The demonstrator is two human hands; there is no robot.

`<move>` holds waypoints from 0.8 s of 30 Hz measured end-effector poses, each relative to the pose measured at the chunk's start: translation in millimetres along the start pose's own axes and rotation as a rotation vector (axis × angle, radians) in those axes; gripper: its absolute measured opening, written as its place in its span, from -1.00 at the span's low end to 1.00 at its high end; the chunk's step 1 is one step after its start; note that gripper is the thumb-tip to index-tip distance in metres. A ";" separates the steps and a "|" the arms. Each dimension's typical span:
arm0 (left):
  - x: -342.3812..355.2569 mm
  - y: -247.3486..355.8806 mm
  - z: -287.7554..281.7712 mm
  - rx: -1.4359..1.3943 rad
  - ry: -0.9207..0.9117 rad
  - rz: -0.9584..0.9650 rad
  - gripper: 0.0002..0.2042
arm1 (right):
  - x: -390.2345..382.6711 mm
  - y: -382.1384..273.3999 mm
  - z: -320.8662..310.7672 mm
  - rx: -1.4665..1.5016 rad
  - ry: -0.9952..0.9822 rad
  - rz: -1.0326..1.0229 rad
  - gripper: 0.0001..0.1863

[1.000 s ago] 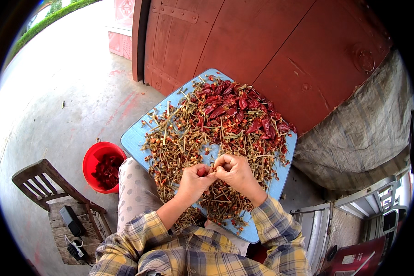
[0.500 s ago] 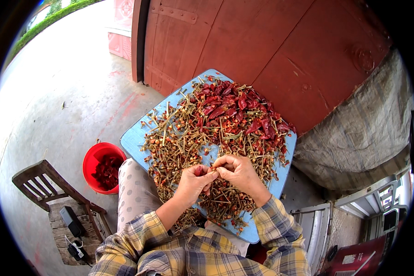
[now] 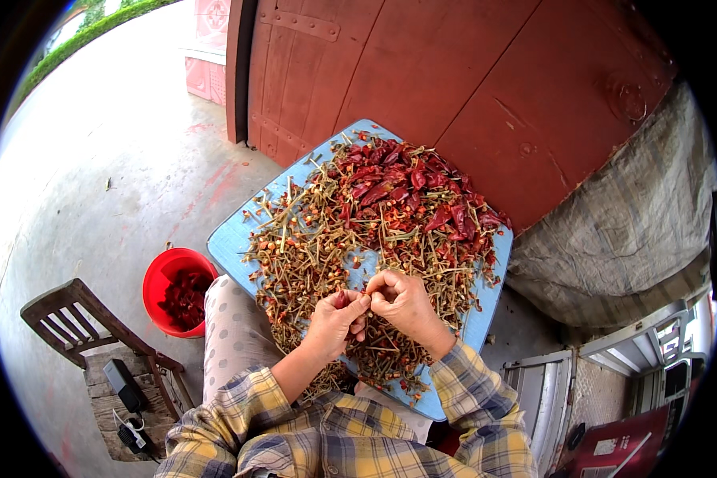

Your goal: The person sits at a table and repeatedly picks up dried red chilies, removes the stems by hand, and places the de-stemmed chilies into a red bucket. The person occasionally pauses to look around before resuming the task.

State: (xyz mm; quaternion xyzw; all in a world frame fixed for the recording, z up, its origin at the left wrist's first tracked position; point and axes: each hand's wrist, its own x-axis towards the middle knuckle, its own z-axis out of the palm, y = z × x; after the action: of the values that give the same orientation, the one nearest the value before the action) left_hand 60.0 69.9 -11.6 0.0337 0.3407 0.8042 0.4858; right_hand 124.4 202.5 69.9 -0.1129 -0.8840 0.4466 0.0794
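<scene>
Over the near part of a blue tabletop (image 3: 229,237), my two hands meet at the fingertips. My left hand (image 3: 332,325) is closed, with a bit of dried red chili (image 3: 342,300) showing between its fingers. My right hand (image 3: 409,309) pinches at the same spot, thumb against forefinger; what lies in that pinch is too small to make out. Beneath and around both hands spreads a heap of dried chili stems and caps (image 3: 307,239), tan and orange. Dark red dried chili pods (image 3: 390,179) are piled on the far side of the table.
A red bucket (image 3: 153,291) with red chili pieces inside stands on the concrete floor to the left. Nearer is a wooden chair (image 3: 95,362) bearing a black device and a cable. A red wooden door (image 3: 438,72) rises behind the table; grey sheeting (image 3: 621,231) hangs right.
My right hand has shifted slightly and its fingers have curled more closely. My left hand has turned a little, still by the right fingertips. The heaps look the same.
</scene>
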 end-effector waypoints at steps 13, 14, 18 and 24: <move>4.8 6.8 1.3 -0.050 -0.003 -0.020 -0.90 | 1.6 -2.1 -4.7 0.283 -0.024 0.117 -0.92; 4.7 6.3 0.8 -0.043 -0.003 -0.015 -0.90 | 2.3 -2.2 -3.8 0.272 -0.022 0.120 -0.92; 4.8 5.8 -1.4 -0.038 -0.018 -0.002 -0.90 | 4.6 -0.3 -0.7 0.221 -0.010 0.130 -0.92; 2.6 7.2 1.2 -0.106 -0.043 -0.052 -0.89 | 5.8 22.0 6.5 0.478 0.024 0.162 -0.96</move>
State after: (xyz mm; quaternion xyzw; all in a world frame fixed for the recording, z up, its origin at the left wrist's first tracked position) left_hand 53.7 70.5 -7.3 0.0165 0.2880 0.8073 0.5149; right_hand 120.1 211.8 48.6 -0.1668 -0.7405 0.6463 0.0784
